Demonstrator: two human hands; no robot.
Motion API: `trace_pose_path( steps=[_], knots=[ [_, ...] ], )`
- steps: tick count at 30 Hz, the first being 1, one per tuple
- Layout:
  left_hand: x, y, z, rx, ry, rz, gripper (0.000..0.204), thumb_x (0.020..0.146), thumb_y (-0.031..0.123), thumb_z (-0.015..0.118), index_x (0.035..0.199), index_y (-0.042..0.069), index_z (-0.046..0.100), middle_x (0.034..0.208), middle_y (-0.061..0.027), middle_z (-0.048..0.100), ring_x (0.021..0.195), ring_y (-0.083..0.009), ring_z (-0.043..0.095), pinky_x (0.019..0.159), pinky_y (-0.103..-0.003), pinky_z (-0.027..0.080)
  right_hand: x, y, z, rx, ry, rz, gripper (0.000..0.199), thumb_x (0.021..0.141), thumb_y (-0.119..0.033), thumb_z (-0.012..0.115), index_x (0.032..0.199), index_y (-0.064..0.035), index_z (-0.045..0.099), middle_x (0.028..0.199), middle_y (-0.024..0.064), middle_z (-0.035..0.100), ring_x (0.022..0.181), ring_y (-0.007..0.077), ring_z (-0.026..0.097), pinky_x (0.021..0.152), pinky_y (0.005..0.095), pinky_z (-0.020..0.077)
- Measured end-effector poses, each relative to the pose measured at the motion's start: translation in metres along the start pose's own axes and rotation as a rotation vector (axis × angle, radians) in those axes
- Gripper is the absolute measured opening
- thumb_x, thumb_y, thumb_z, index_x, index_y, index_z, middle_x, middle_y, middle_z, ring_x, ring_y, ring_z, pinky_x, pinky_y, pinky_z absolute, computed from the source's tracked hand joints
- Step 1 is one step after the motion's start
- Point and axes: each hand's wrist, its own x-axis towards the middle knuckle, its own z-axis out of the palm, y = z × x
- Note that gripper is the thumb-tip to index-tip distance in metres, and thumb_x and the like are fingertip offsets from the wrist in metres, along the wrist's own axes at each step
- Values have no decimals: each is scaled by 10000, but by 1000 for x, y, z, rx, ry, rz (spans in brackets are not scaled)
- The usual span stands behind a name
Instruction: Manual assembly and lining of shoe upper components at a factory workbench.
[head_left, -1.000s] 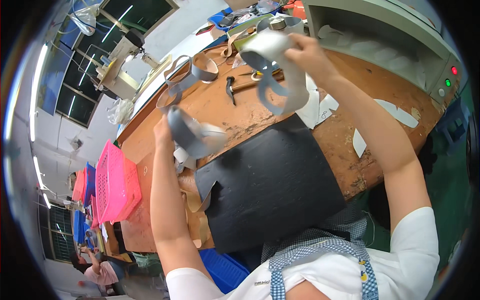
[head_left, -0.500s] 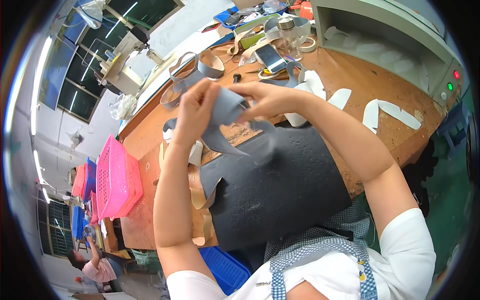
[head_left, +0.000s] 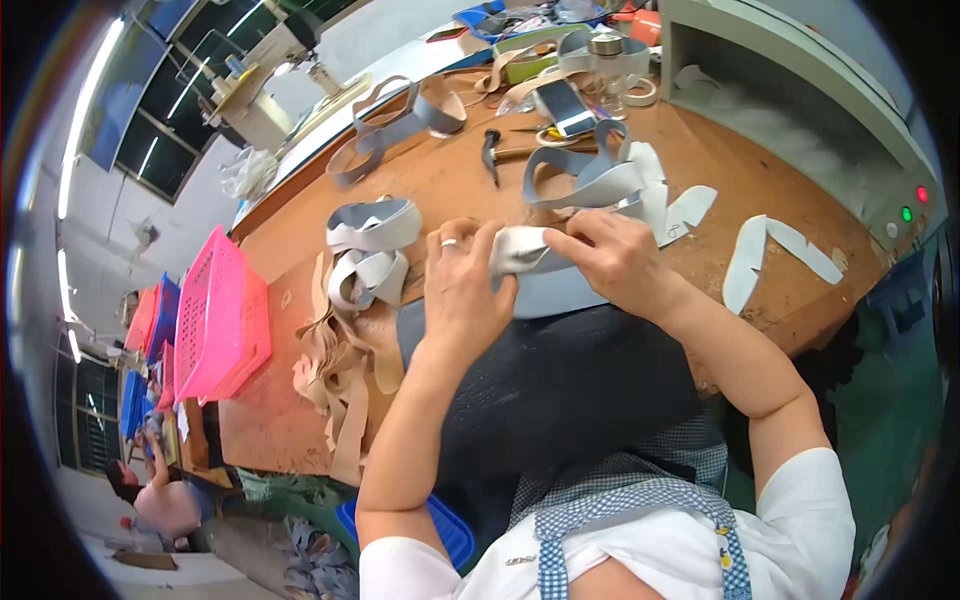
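Note:
Over the far edge of a black mat (head_left: 570, 390), my left hand (head_left: 465, 280) and my right hand (head_left: 622, 262) pinch a grey leather-like piece (head_left: 520, 245) between them. The held part is folded, with its pale side up. A wider blue-grey flap (head_left: 560, 293) extends below it onto the mat; whether it is one piece with the held part is hard to tell. A ring is on a finger of my left hand. To that hand's left stand curled grey strips with white undersides (head_left: 375, 225). Beyond my right hand lies a looped grey upper-shaped piece (head_left: 580, 180).
Tan strips (head_left: 335, 380) pile up at the table's left, near a pink basket (head_left: 225, 320). A hammer (head_left: 520, 153), a phone (head_left: 565, 108) and a glass jar (head_left: 607, 70) are farther back. White cut pieces (head_left: 750, 265) lie right, before a grey machine (head_left: 800, 150).
Both hands have come lower and to the right, toward the mat. The grey piece, raised and dangling before, is now folded between my fingers with its pale side showing. The view has shifted.

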Motion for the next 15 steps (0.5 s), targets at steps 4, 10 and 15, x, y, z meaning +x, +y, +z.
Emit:
trace_pose_path(
  steps=[4,10,15],
  knots=[
    [5,4,-22,-432,-168,-2,617,816,292,789,1328,44,552,1340,-219,537,1230,-359,532,1059,-425,418,-2,2,-6,-30,101,-64,418,754,44,654,1145,-88,719,936,50,662,806,206,658,686,330,550],
    [5,6,8,-812,-260,-292,462,828,221,793,1197,2,623,1035,-140,692,959,-265,662,879,-349,510,-3,-8,-16,-45,132,-125,210,778,-22,668,985,-49,658,1065,89,690,840,212,688,707,328,559],
    [16,-9,-2,-1450,-239,-670,208,908,177,728,1000,16,635,885,-62,689,803,-138,653,697,-274,508,-6,11,-21,-34,200,-95,130,806,-11,658,921,-48,611,1042,115,707,852,238,706,707,337,566]
  ],
)
